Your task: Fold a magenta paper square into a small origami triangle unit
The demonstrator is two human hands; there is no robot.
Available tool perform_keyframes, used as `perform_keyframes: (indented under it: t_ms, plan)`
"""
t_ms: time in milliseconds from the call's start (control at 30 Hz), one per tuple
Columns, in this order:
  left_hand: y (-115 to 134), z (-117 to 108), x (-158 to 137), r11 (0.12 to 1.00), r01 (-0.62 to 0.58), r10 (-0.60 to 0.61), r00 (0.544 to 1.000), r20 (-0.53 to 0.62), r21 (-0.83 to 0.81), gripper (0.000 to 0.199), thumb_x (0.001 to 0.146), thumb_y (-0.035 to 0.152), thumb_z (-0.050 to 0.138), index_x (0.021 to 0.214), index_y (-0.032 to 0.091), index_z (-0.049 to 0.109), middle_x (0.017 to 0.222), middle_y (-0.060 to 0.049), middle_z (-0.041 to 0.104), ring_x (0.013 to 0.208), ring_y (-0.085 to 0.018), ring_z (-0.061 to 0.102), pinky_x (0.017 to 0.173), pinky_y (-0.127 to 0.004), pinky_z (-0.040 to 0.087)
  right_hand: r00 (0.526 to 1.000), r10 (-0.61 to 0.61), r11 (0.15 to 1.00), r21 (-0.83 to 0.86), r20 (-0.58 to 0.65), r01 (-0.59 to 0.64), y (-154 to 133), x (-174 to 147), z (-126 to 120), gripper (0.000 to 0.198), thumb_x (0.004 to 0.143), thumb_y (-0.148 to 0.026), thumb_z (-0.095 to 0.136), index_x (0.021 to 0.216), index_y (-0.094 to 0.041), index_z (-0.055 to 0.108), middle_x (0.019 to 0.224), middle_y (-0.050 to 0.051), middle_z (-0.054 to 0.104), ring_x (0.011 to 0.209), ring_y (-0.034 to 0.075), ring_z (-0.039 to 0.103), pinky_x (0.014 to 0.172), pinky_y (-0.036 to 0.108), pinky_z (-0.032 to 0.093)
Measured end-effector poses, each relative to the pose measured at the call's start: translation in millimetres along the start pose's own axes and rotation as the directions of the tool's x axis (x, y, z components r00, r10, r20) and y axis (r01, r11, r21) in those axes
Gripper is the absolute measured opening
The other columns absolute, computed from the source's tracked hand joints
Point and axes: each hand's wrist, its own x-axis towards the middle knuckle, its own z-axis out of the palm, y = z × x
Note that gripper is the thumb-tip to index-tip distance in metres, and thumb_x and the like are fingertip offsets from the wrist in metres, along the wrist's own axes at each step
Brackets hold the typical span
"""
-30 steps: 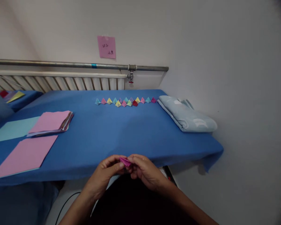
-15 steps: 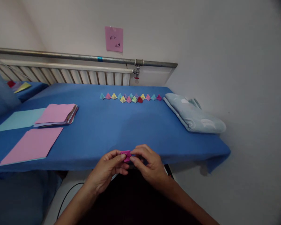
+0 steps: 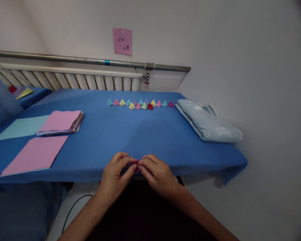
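Observation:
My left hand (image 3: 115, 175) and my right hand (image 3: 157, 174) meet at the near edge of the blue-covered table (image 3: 130, 134). Between their fingertips they pinch a small folded magenta paper piece (image 3: 136, 166), mostly hidden by the fingers. Far across the table lies a row of several small folded paper shapes (image 3: 139, 104) in teal, pink, yellow and red.
A pink sheet (image 3: 36, 155) lies front left, with a stack of pink paper (image 3: 61, 122) and a teal sheet (image 3: 21, 127) behind it. A folded light-blue cloth (image 3: 208, 124) rests at the table's right edge. A radiator and pipe (image 3: 90, 62) run along the wall under a pink note (image 3: 122, 41).
My hands have risen to the table edge and closed around the magenta piece, which now shows much less. The view has tilted down slightly.

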Motion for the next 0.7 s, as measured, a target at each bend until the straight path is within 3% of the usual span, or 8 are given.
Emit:
perform_keyframes:
  t_ms: [167, 367, 700]
  plan:
    - [-2.3, 2.2, 2.5, 1.000, -0.012, 0.011, 0.997, 0.073, 0.025, 0.011, 0.084, 0.024, 0.056, 0.085, 0.023, 0.067, 0.082, -0.001, 0.058, 0.080, -0.014, 0.056, 0.073, -0.027, 0.044, 0.999, 0.000, 1.000, -0.016, 0.044, 0.001, 1.2, 0.3, 1.5, 0.019, 0.092, -0.016, 0.044, 0.095, -0.018, 0.063, 0.091, 0.006, 0.061, 0.083, 0.015, 0.058, 0.076, 0.027, 0.047]
    - [-6.9, 2.9, 4.3, 0.999, -0.024, 0.019, 0.993, 0.113, 0.042, 0.015, 0.089, 0.025, 0.050, 0.083, 0.020, 0.064, 0.081, -0.001, 0.058, 0.079, -0.014, 0.055, 0.073, -0.026, 0.042, 1.000, 0.024, 0.999, 0.035, 0.009, -0.025, 1.9, 1.5, 2.9, 0.019, 0.092, -0.015, 0.044, 0.090, -0.018, 0.063, 0.087, 0.005, 0.062, 0.082, 0.015, 0.057, 0.075, 0.027, 0.047]
    - [-24.8, 11.1, 9.2, 0.998, 0.056, -0.055, 0.998, -0.040, 0.038, 0.015, 0.088, 0.025, 0.050, 0.077, 0.020, 0.059, 0.077, 0.000, 0.057, 0.075, -0.014, 0.054, 0.072, -0.027, 0.042, 0.987, 0.124, 0.989, 0.097, -0.106, -0.114, 12.2, 5.6, 13.8, 0.016, 0.090, -0.016, 0.049, 0.081, -0.019, 0.062, 0.076, 0.002, 0.062, 0.076, 0.014, 0.057, 0.070, 0.025, 0.044]
